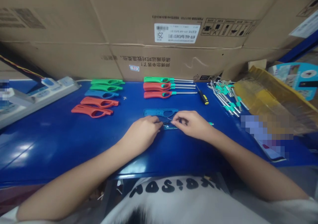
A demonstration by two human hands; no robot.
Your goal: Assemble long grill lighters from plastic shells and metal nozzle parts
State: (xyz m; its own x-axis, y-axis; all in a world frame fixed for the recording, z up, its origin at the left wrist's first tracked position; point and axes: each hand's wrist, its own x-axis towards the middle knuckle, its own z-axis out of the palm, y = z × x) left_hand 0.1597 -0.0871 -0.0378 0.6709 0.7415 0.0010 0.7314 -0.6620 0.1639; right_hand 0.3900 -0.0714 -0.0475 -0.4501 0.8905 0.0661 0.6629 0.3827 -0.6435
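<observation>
White label (177, 33), seemingly "KFR-46G", fingers (154, 124) at casing (171, 128)

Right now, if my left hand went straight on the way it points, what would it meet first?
Probably your right hand, just across from the left hand. The lower blue handle half shows between, but depth is unclear, so that could come first.

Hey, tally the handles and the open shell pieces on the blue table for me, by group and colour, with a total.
Left group, green handles: 2
Left group, blue handle: 1
Left group, red handles: 2
Middle group, green handle: 1
Middle group, red handles: 2
Front, blue shell pieces, one partly hidden: 2
Total: 10
</observation>
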